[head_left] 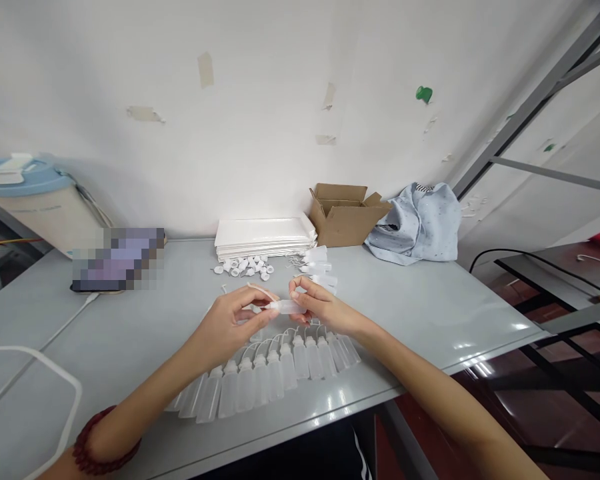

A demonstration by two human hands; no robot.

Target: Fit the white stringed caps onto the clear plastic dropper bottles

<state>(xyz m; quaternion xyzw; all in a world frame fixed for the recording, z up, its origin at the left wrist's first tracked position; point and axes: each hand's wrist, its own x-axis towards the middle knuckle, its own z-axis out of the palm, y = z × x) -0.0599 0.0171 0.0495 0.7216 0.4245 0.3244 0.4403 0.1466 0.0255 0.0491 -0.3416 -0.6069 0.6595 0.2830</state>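
Note:
Between my two hands a small translucent bottle [291, 307] lies on its side in the air, its tip pointing left. My left hand [237, 313] pinches the tip end with thumb and fingers. My right hand [323, 305] is closed round the bottle's body. Below them, a curved row of several translucent bottles [260, 381] with thin strings at their necks lies on the grey table [380, 293]. Several white caps [245, 267] form a small heap behind my hands. A few more bottles [317, 255] lie behind my right hand.
A stack of white sheets or envelopes [265, 235] and an open cardboard box [347, 217] stand by the wall. Light blue cloth [420, 223] is at the right. At the left are a phone [123, 260] with a cable and a blue-lidded bin [45, 207].

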